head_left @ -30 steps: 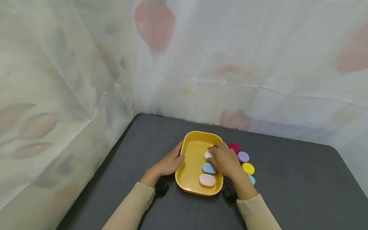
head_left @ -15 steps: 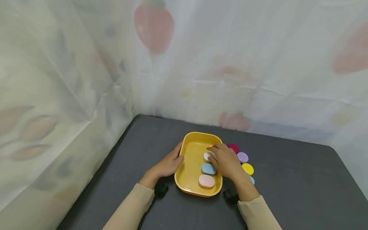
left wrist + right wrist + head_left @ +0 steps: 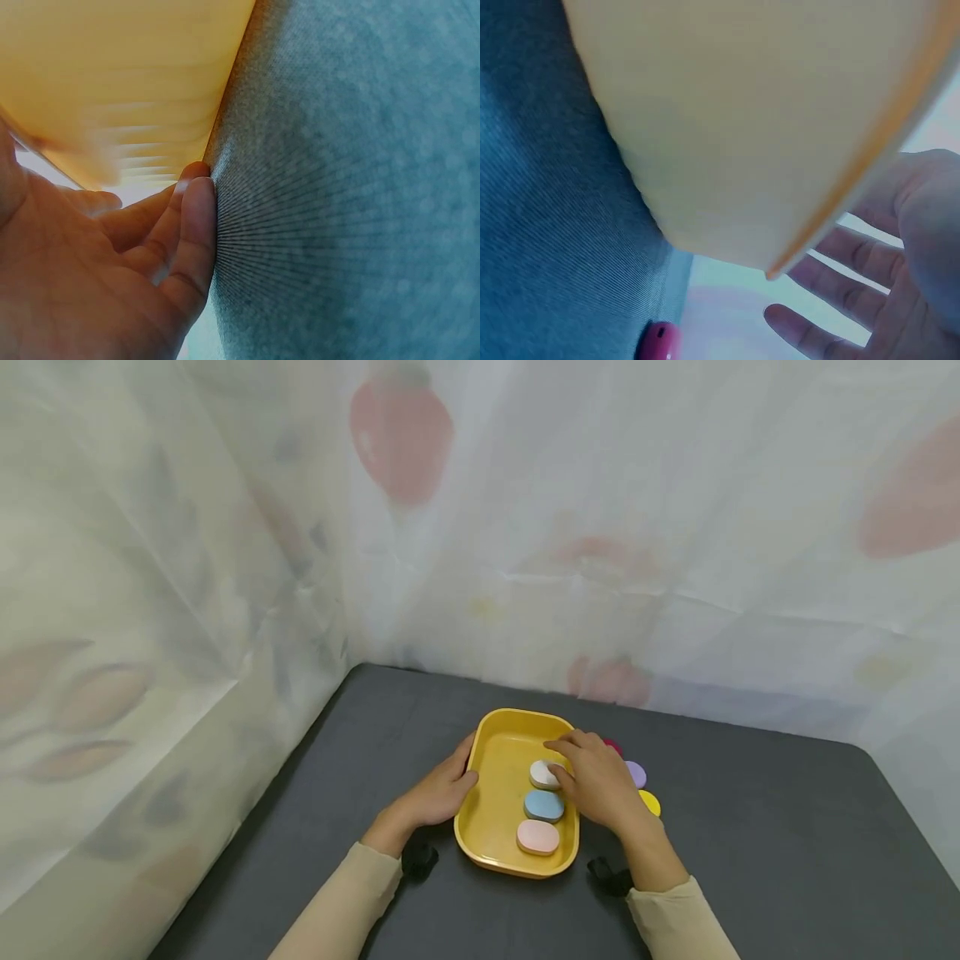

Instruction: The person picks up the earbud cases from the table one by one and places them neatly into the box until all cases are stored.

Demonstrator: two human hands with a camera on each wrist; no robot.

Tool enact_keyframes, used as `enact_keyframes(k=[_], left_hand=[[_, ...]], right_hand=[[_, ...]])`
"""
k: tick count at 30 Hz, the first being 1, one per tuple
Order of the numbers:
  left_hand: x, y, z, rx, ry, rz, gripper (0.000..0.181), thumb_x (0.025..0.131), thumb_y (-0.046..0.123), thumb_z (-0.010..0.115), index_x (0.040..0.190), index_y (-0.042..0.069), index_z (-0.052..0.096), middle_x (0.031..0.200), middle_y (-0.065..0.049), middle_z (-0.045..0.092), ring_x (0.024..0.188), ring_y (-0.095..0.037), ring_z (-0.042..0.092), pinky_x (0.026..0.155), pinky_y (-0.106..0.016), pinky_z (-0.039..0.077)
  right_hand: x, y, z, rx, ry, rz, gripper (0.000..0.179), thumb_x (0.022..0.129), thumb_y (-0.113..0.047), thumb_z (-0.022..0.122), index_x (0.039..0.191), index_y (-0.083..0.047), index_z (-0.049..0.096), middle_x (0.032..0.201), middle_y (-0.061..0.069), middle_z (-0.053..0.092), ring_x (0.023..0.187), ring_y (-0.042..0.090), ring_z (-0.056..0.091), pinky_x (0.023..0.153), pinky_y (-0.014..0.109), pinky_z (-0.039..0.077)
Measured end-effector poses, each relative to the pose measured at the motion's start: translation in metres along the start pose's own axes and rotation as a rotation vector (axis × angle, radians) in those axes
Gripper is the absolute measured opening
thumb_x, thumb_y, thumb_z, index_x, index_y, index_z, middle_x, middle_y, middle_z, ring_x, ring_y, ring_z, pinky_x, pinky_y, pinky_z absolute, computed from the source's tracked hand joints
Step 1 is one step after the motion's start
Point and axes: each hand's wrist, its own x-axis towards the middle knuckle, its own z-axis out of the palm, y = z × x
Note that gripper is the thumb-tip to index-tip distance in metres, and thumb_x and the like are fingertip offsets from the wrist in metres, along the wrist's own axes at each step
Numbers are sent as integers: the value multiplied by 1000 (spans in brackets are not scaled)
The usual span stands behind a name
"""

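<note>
A yellow tray point(image 3: 491, 810) stands on the grey table, with three oval pieces in a row along its right side. The white piece point(image 3: 542, 773) is farthest, then the blue one point(image 3: 543, 806), then the pink one point(image 3: 537, 837) nearest. My left hand point(image 3: 438, 789) holds the tray's left side, thumb at the rim and fingers point(image 3: 196, 225) low along the outer wall. Reaching over the right rim, my right hand point(image 3: 600, 781) has its thumb beside the white piece. Its fingers point(image 3: 847, 292) look spread and fairly straight in the right wrist view, pinching nothing.
Right of the tray, a red piece point(image 3: 660, 341), a purple piece point(image 3: 637, 774) and a yellow piece point(image 3: 650, 802) lie on the table, partly behind my right hand. Printed curtains point(image 3: 525, 527) hang along the back and left edges.
My right hand shifts slightly right and its thumb draws back from the white piece. The blue piece outside the tray is now hidden behind my right arm. My left hand stays on the tray.
</note>
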Motion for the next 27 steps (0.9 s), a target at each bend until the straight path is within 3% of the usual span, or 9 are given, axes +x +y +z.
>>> enact_keyframes(k=[13,27], left_hand=[[2,0,2,-3,-1,25,68,111,17,37,169,20,2,175,-5,13,158,-24,23,123,-53,28],[4,2,-2,-6,9,33,68,110,15,38,169,18,3,175,-7,14,159,-25,22,123,-54,27]], right_hand=[[-8,2,-18,19,-1,30,41,98,-26,72,137,-13,69,131,10,66,118,34,61,94,54,51],[-23,19,-38,-14,4,62,43,97,-29,74,137,-12,68,128,10,66,114,33,61,94,55,54]])
